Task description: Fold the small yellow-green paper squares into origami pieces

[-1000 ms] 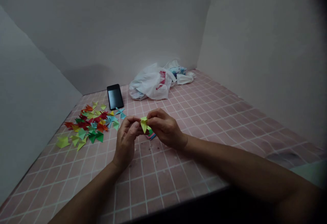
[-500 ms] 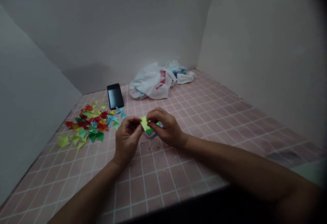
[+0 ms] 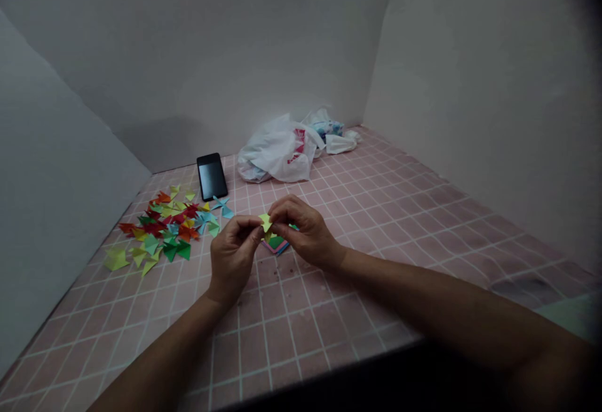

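A small folded piece of yellow paper (image 3: 266,224) is pinched between my two hands over the middle of the table. My left hand (image 3: 234,255) grips its left side with thumb and forefinger. On its right side the fingers of my right hand (image 3: 305,230) are closed, and they cover part of the paper. Just beneath and behind the hands lies a stack of coloured paper sheets (image 3: 275,245), green on top with pink and blue edges, partly hidden by my right hand.
Left of my hands spreads a pile of folded paper cranes (image 3: 172,217) in several colours. A black phone (image 3: 212,177) leans behind the pile. White plastic bags (image 3: 282,148) rest at the back wall. The pink checked tablecloth (image 3: 301,311) covers the table, with walls on three sides.
The yellow paper has turned in my fingers and now shows a smaller, differently shaped face. My right hand has shifted slightly; everything else is where it was.
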{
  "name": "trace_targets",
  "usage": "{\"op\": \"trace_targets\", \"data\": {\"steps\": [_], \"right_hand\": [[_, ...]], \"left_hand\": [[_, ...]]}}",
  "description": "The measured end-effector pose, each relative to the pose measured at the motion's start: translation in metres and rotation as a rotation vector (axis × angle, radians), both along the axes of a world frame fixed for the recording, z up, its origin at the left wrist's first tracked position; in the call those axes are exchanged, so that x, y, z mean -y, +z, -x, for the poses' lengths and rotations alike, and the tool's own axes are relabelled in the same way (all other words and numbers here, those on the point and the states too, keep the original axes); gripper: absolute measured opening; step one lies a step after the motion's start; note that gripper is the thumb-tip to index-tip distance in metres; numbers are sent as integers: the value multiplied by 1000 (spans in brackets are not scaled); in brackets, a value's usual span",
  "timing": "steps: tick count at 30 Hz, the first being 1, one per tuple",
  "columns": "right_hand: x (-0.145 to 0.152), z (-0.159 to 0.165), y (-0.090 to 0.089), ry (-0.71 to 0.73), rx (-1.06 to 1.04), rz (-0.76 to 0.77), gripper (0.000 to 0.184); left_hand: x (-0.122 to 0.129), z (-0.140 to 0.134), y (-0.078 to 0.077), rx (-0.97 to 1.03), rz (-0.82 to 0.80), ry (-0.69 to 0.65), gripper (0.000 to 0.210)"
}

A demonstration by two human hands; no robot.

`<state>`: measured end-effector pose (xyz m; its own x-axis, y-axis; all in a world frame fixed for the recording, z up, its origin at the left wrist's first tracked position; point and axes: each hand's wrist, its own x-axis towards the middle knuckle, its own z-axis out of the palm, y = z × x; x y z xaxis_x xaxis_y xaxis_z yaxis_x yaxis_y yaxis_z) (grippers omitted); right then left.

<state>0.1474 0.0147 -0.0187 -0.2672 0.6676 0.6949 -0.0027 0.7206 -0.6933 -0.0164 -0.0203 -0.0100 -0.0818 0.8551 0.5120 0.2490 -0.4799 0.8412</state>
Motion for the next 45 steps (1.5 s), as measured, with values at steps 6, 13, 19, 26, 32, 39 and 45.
{"op": "trace_targets", "data": {"steps": [6, 13, 19, 26, 32, 39, 45], "right_hand": [[2, 1, -1, -26, 6, 47, 12], [1, 1, 1, -76, 40, -17, 12], [1, 0, 1, -80, 34, -98, 15], [1, 1, 0, -76, 63, -108, 15], [2, 0, 0, -39, 49, -19, 14], [1, -2, 4, -52, 90, -23, 14], [4, 1, 3, -35, 89, 35, 11]], "left_hand": [[0, 2, -2, -46, -41, -3, 3], [-2, 3, -5, -44, -34, -35, 8], [-3, 3, -8, 12, 23, -95, 6], [-2, 2, -5, 20, 37, -85, 6], [1, 3, -4, 51, 79, -131, 7], [-3, 2, -7, 38, 93, -166, 16], [-5, 3, -9, 115, 33, -101, 10]]}}
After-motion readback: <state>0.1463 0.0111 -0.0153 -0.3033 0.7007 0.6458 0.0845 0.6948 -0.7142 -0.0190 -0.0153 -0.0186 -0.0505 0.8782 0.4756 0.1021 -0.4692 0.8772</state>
